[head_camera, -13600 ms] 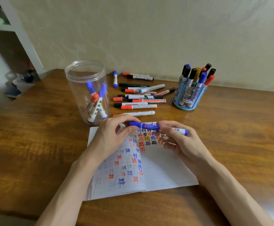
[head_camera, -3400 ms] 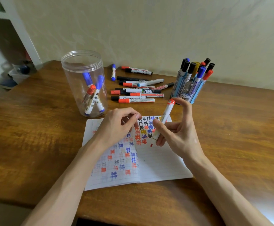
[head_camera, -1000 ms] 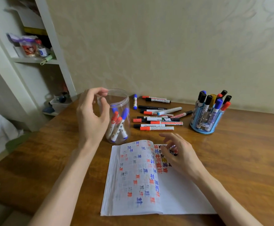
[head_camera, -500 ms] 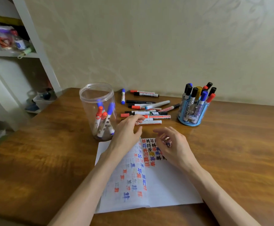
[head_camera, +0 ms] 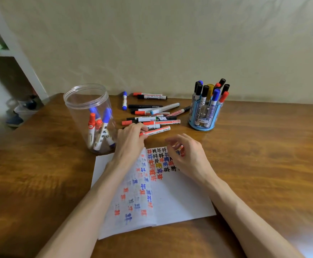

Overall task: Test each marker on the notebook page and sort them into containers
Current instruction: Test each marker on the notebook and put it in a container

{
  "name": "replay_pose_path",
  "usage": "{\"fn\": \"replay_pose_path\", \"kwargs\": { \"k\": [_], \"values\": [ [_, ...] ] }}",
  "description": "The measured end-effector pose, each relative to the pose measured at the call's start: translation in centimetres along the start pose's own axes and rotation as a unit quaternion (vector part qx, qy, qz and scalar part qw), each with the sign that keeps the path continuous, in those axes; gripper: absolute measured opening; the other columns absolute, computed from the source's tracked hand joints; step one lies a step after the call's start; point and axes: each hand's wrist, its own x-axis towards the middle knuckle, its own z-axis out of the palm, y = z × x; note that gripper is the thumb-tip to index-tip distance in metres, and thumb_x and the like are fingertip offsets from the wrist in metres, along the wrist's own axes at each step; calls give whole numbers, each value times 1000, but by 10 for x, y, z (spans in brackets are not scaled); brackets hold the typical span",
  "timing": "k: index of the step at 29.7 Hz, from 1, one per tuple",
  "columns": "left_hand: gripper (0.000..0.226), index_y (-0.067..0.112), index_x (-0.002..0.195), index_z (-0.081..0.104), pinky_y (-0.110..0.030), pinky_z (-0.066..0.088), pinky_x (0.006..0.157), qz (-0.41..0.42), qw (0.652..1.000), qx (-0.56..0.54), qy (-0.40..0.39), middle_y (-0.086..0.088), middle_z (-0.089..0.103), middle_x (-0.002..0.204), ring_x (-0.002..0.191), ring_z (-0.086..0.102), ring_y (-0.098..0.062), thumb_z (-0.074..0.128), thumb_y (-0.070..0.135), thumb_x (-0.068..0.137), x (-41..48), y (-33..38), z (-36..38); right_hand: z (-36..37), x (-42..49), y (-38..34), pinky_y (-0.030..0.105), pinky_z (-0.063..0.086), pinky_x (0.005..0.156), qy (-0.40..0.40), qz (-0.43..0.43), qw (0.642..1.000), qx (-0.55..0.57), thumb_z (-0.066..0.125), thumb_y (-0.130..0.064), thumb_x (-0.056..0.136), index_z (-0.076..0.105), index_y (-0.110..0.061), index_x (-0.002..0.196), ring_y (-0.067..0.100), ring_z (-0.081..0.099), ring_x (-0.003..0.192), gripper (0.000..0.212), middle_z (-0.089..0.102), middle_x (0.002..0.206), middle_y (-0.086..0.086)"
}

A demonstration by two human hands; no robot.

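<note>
While right hand (head_camera: 187, 157) hovers, left hand (head_camera: 130, 140) pinches red marker (head_camera: 157, 130).

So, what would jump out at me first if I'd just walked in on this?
Probably the open notebook in the middle, crowded with red, blue and black test marks. Behind it lies a loose pile of markers, a clear jar to its left and a blue holder to its right. The left hand pinches a red marker at the pile's near edge.

Left grip (head_camera: 130, 140), right grip (head_camera: 188, 157): bare. Forearms bare, slender, to frame edge.
</note>
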Motion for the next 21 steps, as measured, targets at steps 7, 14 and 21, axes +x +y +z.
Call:
{"fn": "replay_pose_path", "kwargs": {
  "k": [7, 14, 21],
  "values": [
    [33, 28, 121, 68, -11, 55, 82, 93, 967, -226, -76, 17, 70, 108, 100, 65, 6, 73, 13, 93, -28, 18, -32, -4, -2, -15, 20, 58, 67, -3, 104, 964, 244, 66, -45, 99, 77, -26, 102, 2, 72, 79, 23, 77, 86, -13],
    [32, 26, 122, 69, -21, 57, 84, 108, 973, -173, -106, 15, 72, 110, 100, 67, -1, 70, 38, 93, -55, 14, -38, -5, -5, -23, 23, 49, 61, 52, 156, 922, 352, 68, -44, 98, 75, -3, 93, 11, 62, 62, 43, 69, 70, 3],
    [27, 20, 111, 70, -40, 57, 74, 136, 973, -158, -98, 8, 70, 90, 86, 67, -10, 52, 37, 103, -64, 8, -37, -5, -9, -28, 32, 55, 65, 9, 132, 938, 321, 71, -46, 96, 73, -9, 78, 19, 68, 64, 41, 74, 77, 15]
  ]
}}
